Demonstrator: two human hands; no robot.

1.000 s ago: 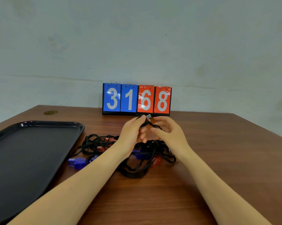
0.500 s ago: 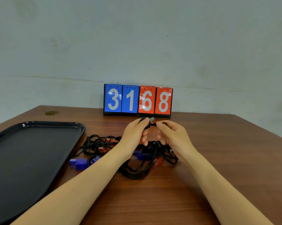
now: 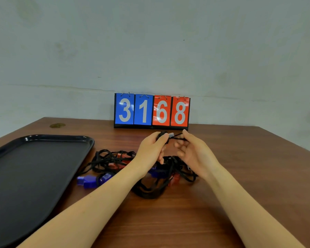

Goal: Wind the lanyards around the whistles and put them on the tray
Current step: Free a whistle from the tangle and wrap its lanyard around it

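Tray left of whistles; scoreboard behind.

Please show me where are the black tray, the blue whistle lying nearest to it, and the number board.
black tray (image 3: 25,176): head view, bare inner floor.
blue whistle (image 3: 87,181): head view, its body.
number board (image 3: 152,111): head view, middle of the cards.

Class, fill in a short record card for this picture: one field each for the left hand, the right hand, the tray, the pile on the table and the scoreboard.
Left hand: left hand grips a whistle wrapped in black cord, raised above the pile
Right hand: right hand pinches the lanyard leading from that whistle
Tray: black tray, no whistles on it
Pile: tangled lanyards with blue and red whistles, beside the tray
Scoreboard: flip scoreboard reads 3168
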